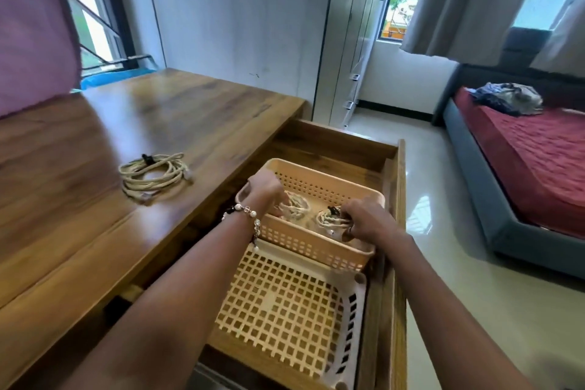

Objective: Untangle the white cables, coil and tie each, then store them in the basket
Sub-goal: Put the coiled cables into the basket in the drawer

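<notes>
Fingers of my left hand (264, 191) are curling down around one coiled white cable (297, 206) inside the peach basket (319, 252), and fingers of my right hand (367, 218) are gripping a second coiled cable (330, 220) just to its right in the same basket. Both coils are lying low in the basket, close together, and the right one is showing a black tie on top. I am wearing a beaded bracelet (250, 215) on my left wrist, which is crossing the basket's left rim.

The basket is sitting in an open wooden drawer (400, 199) at the right edge of the wooden table (95, 231), at the far end of the drawer. Nearer to me in the drawer, a lattice tray (285, 304) is lying just beside the basket.

A third coiled cable (155, 176), bound with a black tie, is resting on the tabletop to the left, well apart from the basket. Far right, a bed with a red cover (538, 155) is standing on the pale floor.
</notes>
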Demonstrator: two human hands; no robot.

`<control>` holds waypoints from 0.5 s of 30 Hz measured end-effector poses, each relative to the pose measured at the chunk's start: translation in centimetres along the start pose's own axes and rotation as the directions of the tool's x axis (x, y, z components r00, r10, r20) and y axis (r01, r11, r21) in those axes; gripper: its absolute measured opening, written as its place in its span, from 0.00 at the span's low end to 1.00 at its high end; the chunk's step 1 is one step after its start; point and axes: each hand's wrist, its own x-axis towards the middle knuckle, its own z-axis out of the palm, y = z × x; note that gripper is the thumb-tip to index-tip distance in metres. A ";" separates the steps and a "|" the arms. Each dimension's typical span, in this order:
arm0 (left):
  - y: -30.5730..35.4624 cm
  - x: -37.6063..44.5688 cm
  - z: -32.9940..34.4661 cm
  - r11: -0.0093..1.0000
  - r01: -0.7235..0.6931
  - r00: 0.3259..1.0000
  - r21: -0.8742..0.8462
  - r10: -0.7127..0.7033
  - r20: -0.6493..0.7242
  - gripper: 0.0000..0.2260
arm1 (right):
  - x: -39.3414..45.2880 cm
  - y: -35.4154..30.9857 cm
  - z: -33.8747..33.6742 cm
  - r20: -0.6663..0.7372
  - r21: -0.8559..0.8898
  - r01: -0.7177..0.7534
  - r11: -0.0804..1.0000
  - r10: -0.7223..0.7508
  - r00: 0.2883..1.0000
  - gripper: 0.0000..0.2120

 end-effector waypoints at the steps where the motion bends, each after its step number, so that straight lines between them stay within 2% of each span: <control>1: -0.1 0.4 -0.1 0.999 -0.009 1.000 0.044 0.010 -0.011 0.04 | 0.1 0.1 0.1 0.040 0.001 -0.009 1.000 0.009 0.999 0.14; 3: -0.5 1.2 -0.2 0.988 -0.023 0.999 0.153 0.030 -0.041 0.13 | 0.4 0.1 -0.1 0.131 0.011 -0.017 1.000 0.015 0.991 0.14; 5: -0.5 1.0 -0.5 0.962 -0.042 0.997 0.271 0.058 -0.051 0.18 | 0.7 0.0 -0.7 0.182 0.041 -0.016 0.999 0.008 0.983 0.14; 7: -0.5 0.8 -0.8 0.945 -0.059 0.995 0.322 0.080 -0.053 0.17 | 0.8 -0.2 -1.6 0.168 0.122 -0.016 0.992 -0.004 0.986 0.14; 10: 0.3 -0.3 -1.9 0.917 -0.095 0.990 0.388 0.126 -0.055 0.13 | 1.0 -0.8 -3.3 0.061 0.298 0.005 0.955 -0.025 0.998 0.13; 12: 0.8 -1.4 -3.9 0.930 -0.148 0.988 0.335 0.157 -0.001 0.10 | 1.4 -2.0 -4.3 -0.075 0.424 0.067 0.903 -0.039 0.996 0.09; 14: 1.1 -2.7 -6.6 0.962 -0.231 0.973 0.146 0.224 0.062 0.07 | 1.9 -3.9 -5.3 -0.207 0.528 0.145 0.837 -0.039 0.978 0.06; 15: 1.1 -3.2 -8.1 0.954 -0.294 0.955 0.048 0.292 0.051 0.06 | 2.1 -5.1 -5.8 -0.251 0.590 0.183 0.787 -0.038 0.967 0.05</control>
